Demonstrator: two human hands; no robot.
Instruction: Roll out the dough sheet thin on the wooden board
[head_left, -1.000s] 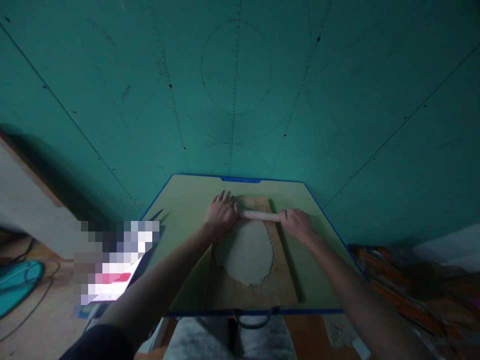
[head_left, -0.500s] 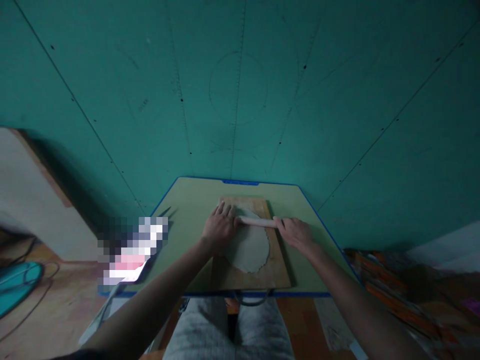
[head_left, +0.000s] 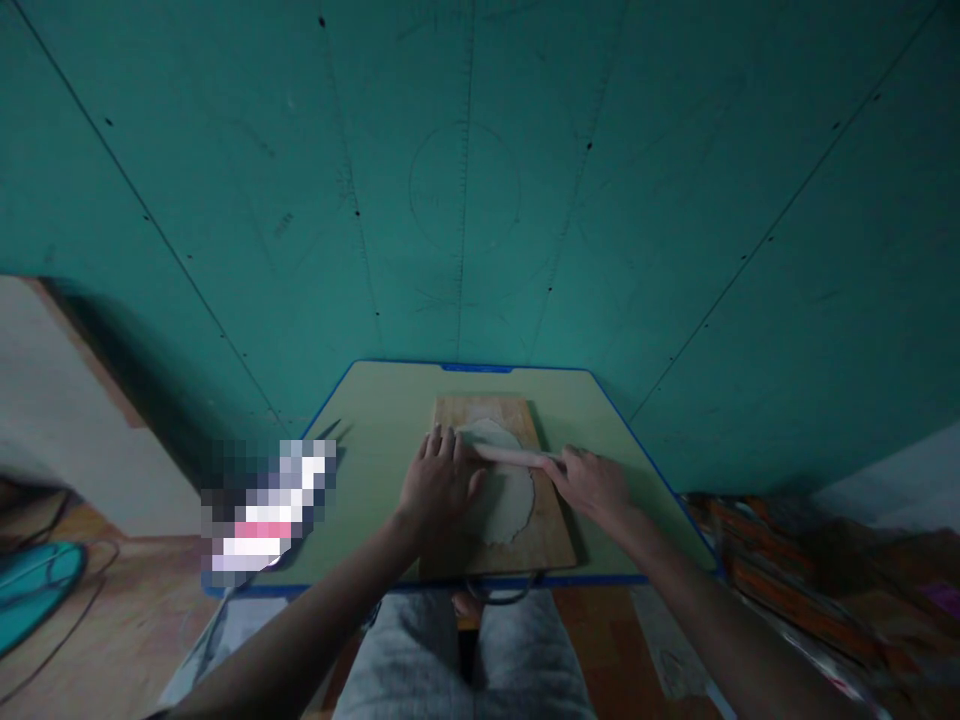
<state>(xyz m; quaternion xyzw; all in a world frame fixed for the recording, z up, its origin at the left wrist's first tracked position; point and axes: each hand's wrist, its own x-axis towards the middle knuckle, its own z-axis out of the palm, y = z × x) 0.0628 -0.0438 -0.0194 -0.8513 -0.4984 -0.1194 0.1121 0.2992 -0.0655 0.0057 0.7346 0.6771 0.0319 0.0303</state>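
Note:
A pale rolling pin (head_left: 510, 455) lies crosswise on a thin sheet of dough (head_left: 504, 505) with a ragged edge. Under the dough is a wooden board (head_left: 551, 540). My left hand (head_left: 439, 480) rests flat over the pin's left end, fingers stretched forward and thumb apart; that end of the pin is hidden beneath it. At the other end, my right hand (head_left: 592, 478) has its fingers closed around the pin.
The board lies on a small table (head_left: 375, 430) with blue edging, against a green wall (head_left: 465, 200). To the left on the table are a pixelated bright object (head_left: 274, 510) and a dark pointed thing (head_left: 328, 430). A teal round object (head_left: 37, 590) is on the floor.
The rolling pin and both hands have shifted slightly toward me over the dough. My left thumb now stands away from the pin. The camera view has tilted a little.

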